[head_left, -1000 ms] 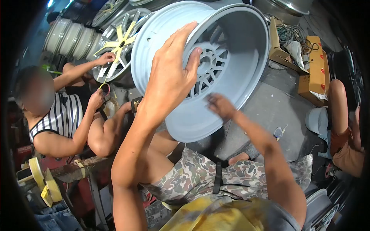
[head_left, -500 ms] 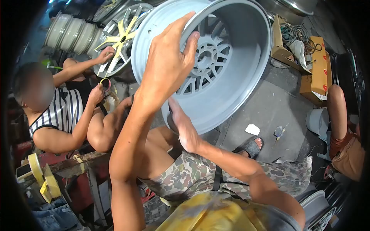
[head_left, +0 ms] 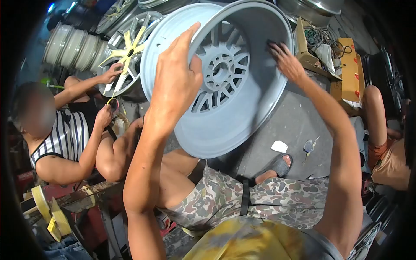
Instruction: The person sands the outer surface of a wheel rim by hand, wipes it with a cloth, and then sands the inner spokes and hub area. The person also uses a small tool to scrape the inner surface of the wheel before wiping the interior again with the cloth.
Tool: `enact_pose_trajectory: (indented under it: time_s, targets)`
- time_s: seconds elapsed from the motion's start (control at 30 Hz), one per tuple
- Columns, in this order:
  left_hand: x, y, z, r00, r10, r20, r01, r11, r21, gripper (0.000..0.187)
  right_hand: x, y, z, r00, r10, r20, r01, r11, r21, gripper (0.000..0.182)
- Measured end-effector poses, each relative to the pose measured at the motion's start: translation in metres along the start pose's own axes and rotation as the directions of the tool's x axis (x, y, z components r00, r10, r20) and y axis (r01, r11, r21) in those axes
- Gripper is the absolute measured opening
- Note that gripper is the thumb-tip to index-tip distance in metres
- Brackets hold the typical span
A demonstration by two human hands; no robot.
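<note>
A large grey wheel rim [head_left: 208, 134] stands tilted before me, its open barrel facing me and its spokes at the back. My left hand [head_left: 177, 73] is closed over the near lip at the left, thumb on the inside and fingers on the outside. My right hand [head_left: 288, 63] reaches into the barrel at the right and presses a small dark pad [head_left: 272, 45] against the inner wall. The pad is mostly hidden under the fingertips, so its kind cannot be made out.
At left, a seated person in a striped top [head_left: 71, 134] handles yellow tape on a spoked wheel [head_left: 130, 52]. Tape rolls [head_left: 41, 203] lie lower left. Cardboard boxes [head_left: 349, 65] with cables stand at right, near another person's knee [head_left: 375, 99]. A white piece [head_left: 279, 146] lies on the floor.
My right hand has swung from the barrel's lower left across to its right inner wall. My left hand keeps its grip; the wheel rim appears slightly lower and further left in view.
</note>
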State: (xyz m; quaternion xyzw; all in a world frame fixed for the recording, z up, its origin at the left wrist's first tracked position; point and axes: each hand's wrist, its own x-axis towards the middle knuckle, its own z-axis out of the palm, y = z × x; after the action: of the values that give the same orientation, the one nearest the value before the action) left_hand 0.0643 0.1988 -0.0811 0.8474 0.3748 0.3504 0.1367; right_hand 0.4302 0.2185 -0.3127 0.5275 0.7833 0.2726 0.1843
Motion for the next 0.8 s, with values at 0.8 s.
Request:
enact_pose_trajectory:
  time_s: [0.8]
  targets:
    - [-0.005, 0.020, 0.018, 0.993, 0.091, -0.076, -0.092, 0.996, -0.017, 0.035, -0.130, -0.271, -0.115, 0.987, 0.155, 0.045, -0.063, 0.117, 0.991, 0.035]
